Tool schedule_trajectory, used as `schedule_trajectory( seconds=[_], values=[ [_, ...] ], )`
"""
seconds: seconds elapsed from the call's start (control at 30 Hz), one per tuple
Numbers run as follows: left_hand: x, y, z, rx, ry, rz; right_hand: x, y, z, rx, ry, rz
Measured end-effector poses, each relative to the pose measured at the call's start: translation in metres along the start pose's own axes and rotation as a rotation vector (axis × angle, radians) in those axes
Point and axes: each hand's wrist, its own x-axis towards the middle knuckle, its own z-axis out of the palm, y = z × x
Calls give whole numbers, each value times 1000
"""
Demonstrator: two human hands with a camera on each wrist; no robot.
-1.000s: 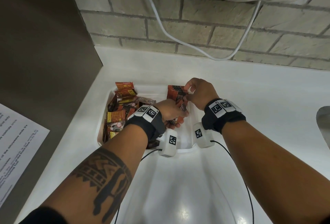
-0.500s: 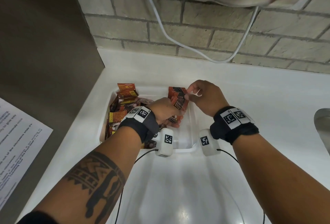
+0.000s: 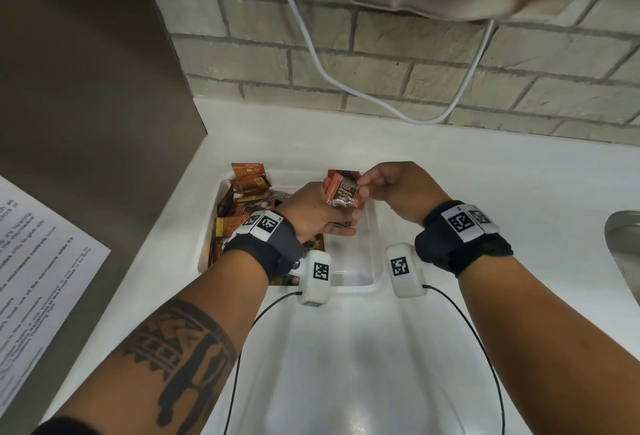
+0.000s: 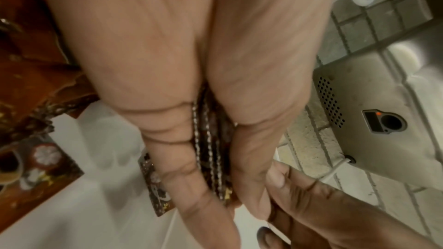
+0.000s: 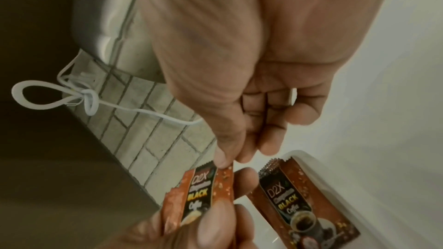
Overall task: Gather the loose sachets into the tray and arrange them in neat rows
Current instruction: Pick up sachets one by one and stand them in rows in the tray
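Observation:
A white tray (image 3: 375,284) sits on the white counter, with several orange and brown coffee sachets (image 3: 242,199) heaped in its left half. Above the tray's middle my left hand (image 3: 341,216) grips a small upright stack of sachets (image 3: 344,190); the left wrist view shows their crimped edges (image 4: 210,149) squeezed between thumb and fingers. My right hand (image 3: 362,185) pinches the top corner of the front sachet (image 5: 203,192), labelled black coffee. One more sachet (image 5: 302,207) lies flat at the tray's right side.
A brown panel (image 3: 86,88) with a printed sheet (image 3: 38,254) stands at the left. Behind is a brick wall (image 3: 381,71) with a hanging white cable (image 3: 322,64). A metal sink edge (image 3: 623,244) shows far right. A steel appliance (image 4: 383,101) hangs overhead.
Both hands have lifted a little above the tray. The stack in my left hand has turned so its black coffee label shows, and my right hand now pinches its top corner.

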Motion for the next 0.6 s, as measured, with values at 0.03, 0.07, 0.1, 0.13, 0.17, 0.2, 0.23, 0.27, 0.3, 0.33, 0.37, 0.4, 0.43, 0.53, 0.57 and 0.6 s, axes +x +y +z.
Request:
schedule_trajectory(
  seconds=[0.03,0.07,0.1,0.13,0.17,0.2,0.23,0.27,0.3,0.33,0.37,0.4,0.43,0.53,0.57,0.6],
  values=[
    [0,0,0,2,-1,3,0,-2,0,-4,-9,-7],
    [0,0,1,1,-5,7,0,-3,0,-4,-18,-12],
    [-1,1,3,-4,-9,12,0,-4,0,2,-20,-17],
    [-1,1,4,-9,-14,18,1,-5,-1,10,-17,-20],
    [-1,1,5,-16,-20,26,1,-6,-1,17,-10,-18],
    [-1,2,6,-21,-24,32,2,-6,-2,28,-5,-13],
    [-1,2,6,-22,-26,35,3,-6,-3,42,1,-8],
    [-2,3,6,-18,-23,36,4,-6,-4,58,7,-4],
    [-3,4,6,-10,-14,36,4,-6,-5,76,11,-4],
    [-3,6,5,0,-3,34,4,-7,-6,89,12,-6],
    [-4,7,5,8,9,33,5,-8,-7,103,10,-8],
    [-4,9,4,21,20,31,6,-8,-7,112,10,-11],
    [-4,10,4,38,31,25,7,-9,-7,119,16,-19],
    [-5,10,-1,137,59,-32,11,-9,-12,102,127,-54],
    [-5,9,-3,179,76,-60,12,-10,-14,70,170,-60],
    [-6,8,-6,206,100,-90,12,-11,-17,15,194,-61]
  ],
)
